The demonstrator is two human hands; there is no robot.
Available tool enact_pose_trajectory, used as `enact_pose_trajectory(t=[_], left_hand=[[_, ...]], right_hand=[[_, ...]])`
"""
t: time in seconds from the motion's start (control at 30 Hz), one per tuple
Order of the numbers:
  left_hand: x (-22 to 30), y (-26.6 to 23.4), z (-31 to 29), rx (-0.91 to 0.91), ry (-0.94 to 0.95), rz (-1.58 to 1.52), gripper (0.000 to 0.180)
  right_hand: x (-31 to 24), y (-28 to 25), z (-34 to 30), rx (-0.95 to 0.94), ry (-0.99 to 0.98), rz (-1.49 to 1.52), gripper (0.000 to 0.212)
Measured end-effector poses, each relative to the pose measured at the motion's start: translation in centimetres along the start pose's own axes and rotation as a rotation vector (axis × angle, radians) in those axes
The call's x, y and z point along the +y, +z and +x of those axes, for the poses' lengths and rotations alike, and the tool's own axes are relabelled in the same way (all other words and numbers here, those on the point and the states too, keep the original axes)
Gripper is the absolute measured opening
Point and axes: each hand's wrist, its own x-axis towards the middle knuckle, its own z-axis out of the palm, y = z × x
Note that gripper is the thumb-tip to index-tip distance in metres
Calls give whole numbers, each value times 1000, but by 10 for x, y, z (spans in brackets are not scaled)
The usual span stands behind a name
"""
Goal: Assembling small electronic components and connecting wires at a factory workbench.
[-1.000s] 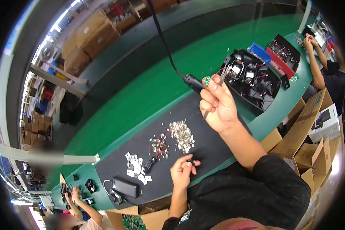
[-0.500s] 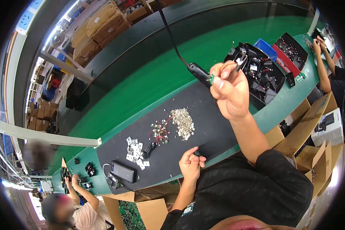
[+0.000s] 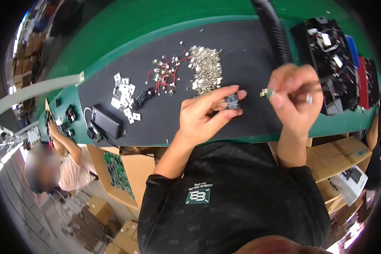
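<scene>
Over the front of the black mat, my left hand grips a small dark grey plastic part between thumb and fingers. To its right, my right hand pinches a small green circuit board with gold-coloured tabs. A slim tool also lies in the right hand; its kind is blurred. The board and the plastic part are apart. Just beyond the left hand is a heap of small silvery metal pieces, with a tangle of red-wired parts beside it.
White square pieces, a black coiled cord and a black box-shaped device lie left. A thick black handle or hose hangs beyond my right hand. A black bin of parts stands right. Co-workers' arms show at left and right.
My right hand has come down from its raised place, still pinching the board. My left hand has risen toward it with the plastic part. The whole view has shifted.
</scene>
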Motion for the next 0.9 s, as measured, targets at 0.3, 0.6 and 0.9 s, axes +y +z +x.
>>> enact_pose_trajectory(t=[0.3,0.6,0.9], left_hand=[[-6,-34,-15,19,7,229,43],[-15,-60,-5,-32,7,213,44],[-23,-72,-9,-21,-137,154,46]], right_hand=[[38,24,-21,-116,363,-42,24],[65,36,-10,-186,364,-117,22],[86,36,-14,-140,468,-69,22]])
